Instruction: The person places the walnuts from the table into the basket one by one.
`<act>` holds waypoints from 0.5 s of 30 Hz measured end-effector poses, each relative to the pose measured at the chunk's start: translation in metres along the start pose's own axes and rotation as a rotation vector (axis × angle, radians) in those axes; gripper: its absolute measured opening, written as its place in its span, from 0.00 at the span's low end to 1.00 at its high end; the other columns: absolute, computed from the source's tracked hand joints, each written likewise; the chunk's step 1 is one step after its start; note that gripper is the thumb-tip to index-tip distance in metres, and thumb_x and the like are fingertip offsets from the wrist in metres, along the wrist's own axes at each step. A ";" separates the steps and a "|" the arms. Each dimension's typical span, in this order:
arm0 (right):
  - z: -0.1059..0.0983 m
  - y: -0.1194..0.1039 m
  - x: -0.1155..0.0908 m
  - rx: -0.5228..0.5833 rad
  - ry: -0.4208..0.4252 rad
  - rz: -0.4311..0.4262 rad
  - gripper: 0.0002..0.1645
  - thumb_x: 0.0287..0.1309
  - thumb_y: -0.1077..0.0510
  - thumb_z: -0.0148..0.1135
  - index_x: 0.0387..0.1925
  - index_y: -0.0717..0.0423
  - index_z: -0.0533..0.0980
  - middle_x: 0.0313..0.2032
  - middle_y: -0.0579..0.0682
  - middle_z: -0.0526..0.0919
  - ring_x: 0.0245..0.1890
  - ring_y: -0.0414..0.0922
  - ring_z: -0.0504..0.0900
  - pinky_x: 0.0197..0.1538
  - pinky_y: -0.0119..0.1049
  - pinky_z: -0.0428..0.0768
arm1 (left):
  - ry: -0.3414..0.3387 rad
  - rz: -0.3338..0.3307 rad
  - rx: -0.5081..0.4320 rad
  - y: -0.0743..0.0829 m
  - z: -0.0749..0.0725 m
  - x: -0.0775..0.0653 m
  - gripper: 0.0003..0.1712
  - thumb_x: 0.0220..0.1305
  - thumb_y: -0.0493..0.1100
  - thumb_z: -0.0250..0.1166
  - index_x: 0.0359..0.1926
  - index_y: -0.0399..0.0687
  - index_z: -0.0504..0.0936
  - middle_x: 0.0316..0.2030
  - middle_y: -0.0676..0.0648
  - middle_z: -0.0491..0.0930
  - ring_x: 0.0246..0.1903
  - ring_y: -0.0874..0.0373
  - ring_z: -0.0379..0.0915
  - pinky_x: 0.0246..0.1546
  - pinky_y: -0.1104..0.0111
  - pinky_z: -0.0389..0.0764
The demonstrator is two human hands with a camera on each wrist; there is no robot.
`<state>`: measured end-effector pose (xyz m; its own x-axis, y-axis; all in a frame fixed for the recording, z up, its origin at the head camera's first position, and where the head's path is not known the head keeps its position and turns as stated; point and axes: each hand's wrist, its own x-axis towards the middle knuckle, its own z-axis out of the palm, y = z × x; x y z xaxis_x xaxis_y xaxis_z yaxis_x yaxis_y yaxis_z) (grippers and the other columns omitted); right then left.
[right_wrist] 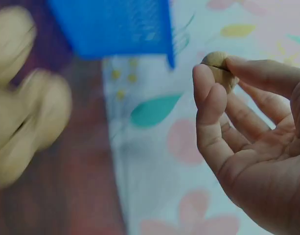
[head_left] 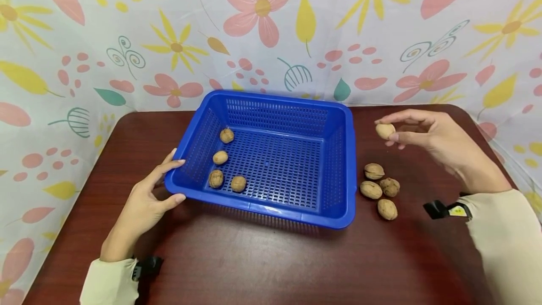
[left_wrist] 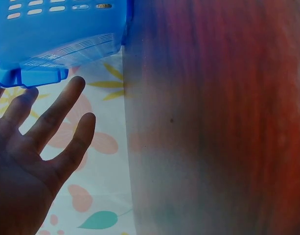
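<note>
My right hand [head_left: 440, 140] pinches a light brown walnut [head_left: 385, 130] between thumb and fingertips, raised to the right of the blue basket [head_left: 271, 208]. The right wrist view shows the same walnut [right_wrist: 221, 71] with a dark seam across it. On the table below that hand sits a cluster of several walnuts [head_left: 374, 171]. Inside the basket, several more walnuts [head_left: 216, 178] lie toward the left side. My left hand [head_left: 141, 206] is at the basket's left front corner, fingers spread and fairly straight, fingertips at the rim.
The basket has slotted walls and stands on a dark reddish-brown table [head_left: 262, 267]. Behind the table hangs a white cloth [head_left: 271, 65] with pink, yellow and green printed flowers and leaves. Black straps [head_left: 449, 210] sit at the wrists over light sleeves.
</note>
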<state>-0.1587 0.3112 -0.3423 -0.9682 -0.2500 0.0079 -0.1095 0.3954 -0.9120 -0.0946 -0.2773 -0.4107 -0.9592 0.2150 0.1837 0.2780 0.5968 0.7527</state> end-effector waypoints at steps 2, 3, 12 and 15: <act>0.005 -0.015 0.003 -0.013 -0.007 0.008 0.21 0.69 0.64 0.66 0.62 0.62 0.80 0.48 0.46 0.91 0.40 0.44 0.89 0.40 0.34 0.86 | 0.000 -0.002 0.000 0.001 0.000 -0.001 0.40 0.63 0.34 0.75 0.74 0.53 0.73 0.82 0.48 0.58 0.54 0.80 0.71 0.52 0.86 0.75; 0.008 -0.021 0.005 -0.022 -0.012 0.012 0.21 0.70 0.63 0.66 0.62 0.60 0.80 0.48 0.45 0.92 0.40 0.44 0.89 0.40 0.35 0.86 | -0.002 -0.003 -0.001 0.001 0.000 -0.001 0.40 0.63 0.33 0.75 0.74 0.53 0.73 0.82 0.47 0.58 0.55 0.81 0.71 0.52 0.87 0.75; 0.043 -0.078 0.035 0.037 -0.097 -0.021 0.17 0.69 0.61 0.68 0.57 0.57 0.84 0.45 0.49 0.91 0.37 0.49 0.89 0.40 0.39 0.85 | 0.003 0.001 0.010 0.004 -0.001 -0.001 0.40 0.62 0.34 0.75 0.74 0.54 0.74 0.82 0.50 0.58 0.54 0.80 0.71 0.52 0.88 0.73; 0.065 -0.092 0.051 0.038 -0.123 -0.012 0.16 0.66 0.60 0.71 0.54 0.53 0.86 0.47 0.49 0.90 0.39 0.51 0.88 0.41 0.41 0.84 | 0.004 0.003 0.012 0.005 0.000 -0.001 0.40 0.62 0.34 0.75 0.74 0.53 0.73 0.82 0.49 0.58 0.54 0.81 0.70 0.52 0.88 0.73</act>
<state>-0.1836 0.2040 -0.2845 -0.9316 -0.3623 -0.0291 -0.1102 0.3581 -0.9272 -0.0927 -0.2747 -0.4071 -0.9584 0.2137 0.1891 0.2819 0.6053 0.7444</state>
